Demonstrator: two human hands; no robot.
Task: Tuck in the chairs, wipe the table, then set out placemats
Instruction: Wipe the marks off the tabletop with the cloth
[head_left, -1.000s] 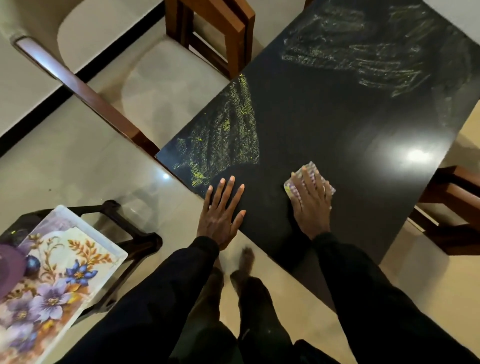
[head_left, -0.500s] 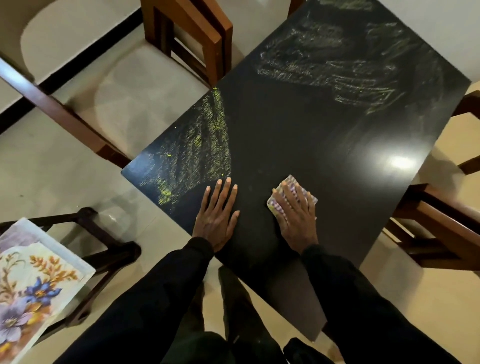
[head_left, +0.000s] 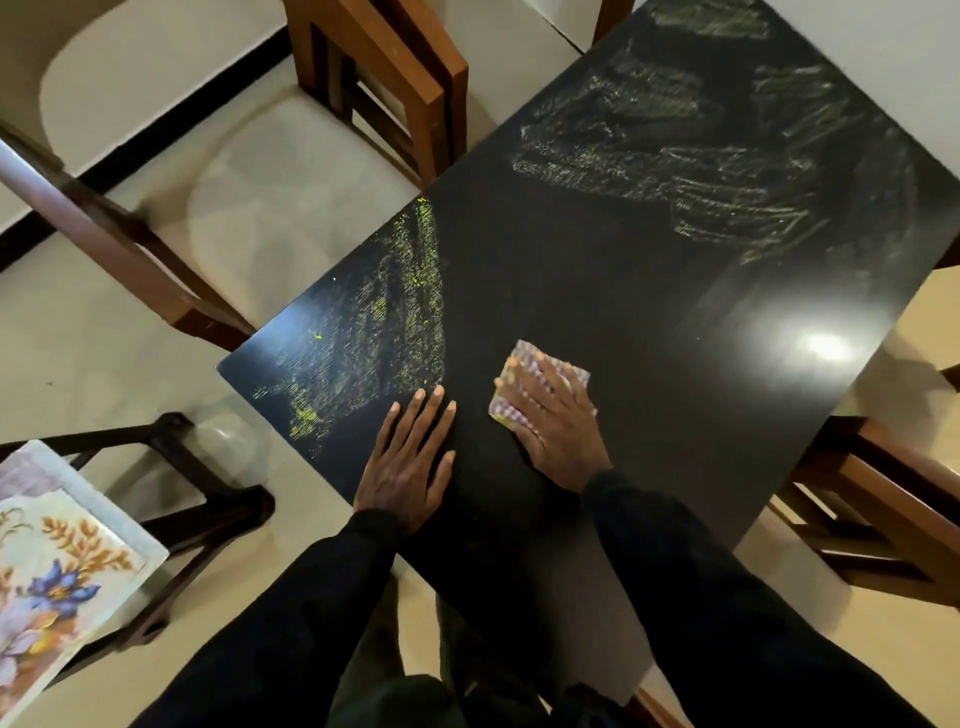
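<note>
A glossy black table fills the middle of the head view. Yellow-green smears cover its near left corner, and paler streaks lie toward the far right. My right hand lies flat with straight fingers on a small folded checked cloth and presses it onto the tabletop. My left hand rests flat, fingers spread, on the table's near edge, just left of the cloth. A floral placemat lies on a dark stool at the lower left.
A wooden chair stands at the table's far left side. Another wooden chair sits at the right edge. A long wooden chair rail crosses the left. The dark stool frame stands near the table's corner on pale tiled floor.
My right hand with the cloth has slid slightly back toward me and left across the table. The left hand keeps its place near the edge. The camera has shifted.
</note>
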